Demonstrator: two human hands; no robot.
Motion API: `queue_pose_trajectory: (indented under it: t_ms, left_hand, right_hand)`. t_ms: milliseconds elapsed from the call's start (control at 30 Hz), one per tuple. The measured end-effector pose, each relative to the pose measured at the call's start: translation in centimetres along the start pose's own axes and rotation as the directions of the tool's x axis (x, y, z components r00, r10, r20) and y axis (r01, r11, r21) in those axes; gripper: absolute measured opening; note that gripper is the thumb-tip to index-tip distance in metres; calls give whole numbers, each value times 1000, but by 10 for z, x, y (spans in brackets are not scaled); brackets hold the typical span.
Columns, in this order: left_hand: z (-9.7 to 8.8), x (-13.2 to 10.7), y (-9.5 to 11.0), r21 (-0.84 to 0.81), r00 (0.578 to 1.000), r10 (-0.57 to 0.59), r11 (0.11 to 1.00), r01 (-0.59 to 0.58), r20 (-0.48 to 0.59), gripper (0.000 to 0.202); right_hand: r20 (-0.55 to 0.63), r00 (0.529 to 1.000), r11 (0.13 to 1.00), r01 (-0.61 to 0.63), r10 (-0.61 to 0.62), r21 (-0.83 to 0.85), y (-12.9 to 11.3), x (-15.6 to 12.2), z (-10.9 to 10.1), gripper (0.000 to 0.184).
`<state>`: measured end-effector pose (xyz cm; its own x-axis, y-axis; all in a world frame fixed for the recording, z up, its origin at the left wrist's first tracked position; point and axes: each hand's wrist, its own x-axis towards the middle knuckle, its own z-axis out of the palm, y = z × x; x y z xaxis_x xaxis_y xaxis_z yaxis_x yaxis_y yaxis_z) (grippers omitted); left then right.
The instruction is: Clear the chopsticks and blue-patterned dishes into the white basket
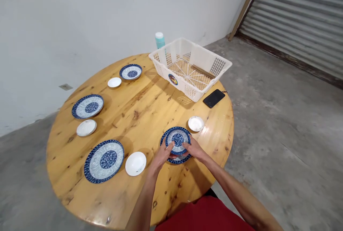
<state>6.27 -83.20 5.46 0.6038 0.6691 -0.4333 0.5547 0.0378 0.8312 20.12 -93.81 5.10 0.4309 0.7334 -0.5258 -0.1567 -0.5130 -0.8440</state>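
Both my hands hold a small blue-patterned bowl (178,140) that sits on a blue-and-white plate (179,158) near the table's front right. My left hand (163,154) grips the bowl's left rim and my right hand (194,149) grips its right rim, fingers curled round it. A small white saucer (195,123) lies just beyond the bowl to the right.
The round wooden table (139,113) carries three more blue-and-white plates (104,160) (87,106) (130,71), each with a white saucer (135,163) (86,127) (114,82) beside it. A white plastic basket (211,59), a teal bottle (160,40) and a black phone (213,98) stand at the far right.
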Motion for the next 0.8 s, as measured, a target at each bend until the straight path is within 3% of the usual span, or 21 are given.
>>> queue_pose_trajectory:
  t_ms: [100,233,400,633,800]
  left_hand:
    - [3,-4,2,-3,999,-39,999,39,23,60]
    - [12,-15,-2,40,997,-28,999,31,-72,62]
    - [30,-39,-2,9,992,24,1000,-23,-127,66]
    - [65,-70,19,-119,979,-60,992,37,-196,72]
    - [88,-87,35,-129,980,-37,992,12,-196,72]
  right_hand:
    - [-33,999,997,-6,4,-79,1,-1,0,53]
    - [-53,998,991,18,-25,-136,6,-10,-7,58]
    - [-14,985,970,164,-169,-178,7,-30,-25,55]
    - [134,970,940,232,-204,-248,2,-46,-63,60]
    - [122,969,928,242,-215,-282,3,-68,-87,64]
